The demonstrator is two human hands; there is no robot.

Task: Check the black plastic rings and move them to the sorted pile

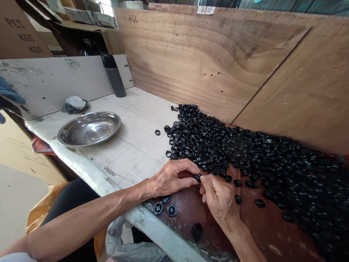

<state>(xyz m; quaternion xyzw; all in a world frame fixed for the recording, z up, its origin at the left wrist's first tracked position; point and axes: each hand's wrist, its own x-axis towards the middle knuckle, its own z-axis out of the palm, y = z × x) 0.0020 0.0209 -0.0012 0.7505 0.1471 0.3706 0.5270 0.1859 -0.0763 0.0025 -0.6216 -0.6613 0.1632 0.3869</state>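
Note:
A small black plastic part [198, 177] sits between the fingertips of both hands, low over the brown work surface. My left hand [174, 177] grips it from the left with thumb and forefinger. From the right, my right hand [220, 198] pinches its other side, the remaining fingers curled in. My fingers cover most of the part, so its exact shape is hidden. Below my left hand lie several round black caps with spoked insides, one of them a black cap [171, 210]. A larger black piece [196, 231] rests nearer the front edge.
A heap of black plastic rings [207, 140] spreads along the plywood board [212, 62] and off to the right. On the white tiles stand a steel bowl [89, 129], a dark flask [113, 76] and a plastic-wrapped bundle [75, 104]. A pale padded edge [147, 222] runs along the front.

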